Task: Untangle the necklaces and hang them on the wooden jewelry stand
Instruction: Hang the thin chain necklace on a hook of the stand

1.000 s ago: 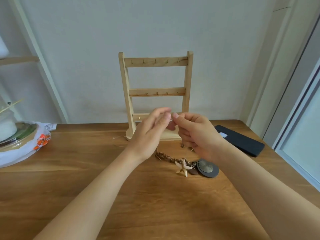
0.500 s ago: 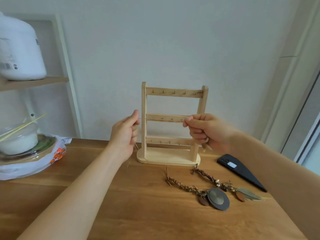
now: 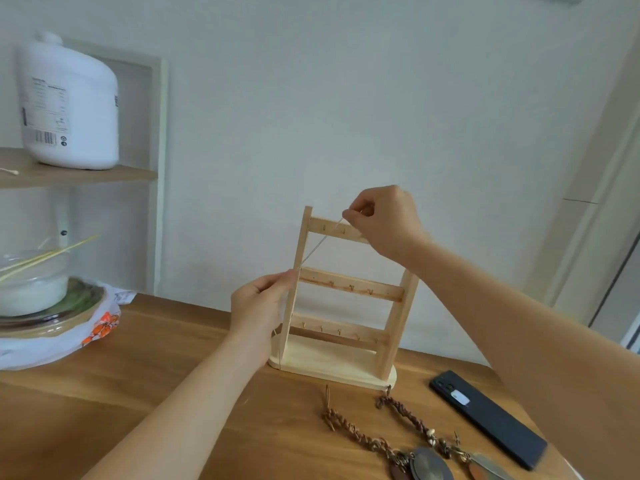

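Holds a thin chain (image 3: 318,244) taut on a slant in front of the wooden jewelry stand (image 3: 349,287), right hand (image 3: 384,220) pinching its upper end at the top rail, left hand (image 3: 258,303) pinching lower down by the left post (loose tail hanging toward the base), braided necklace (image 3: 356,436) lying on the table (image 3: 173,375) before it.

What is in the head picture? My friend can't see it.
Two hands stretch a thin chain by a wooden jewelry stand, right hand at the top bar, left hand lower. A braided necklace lies on the table.
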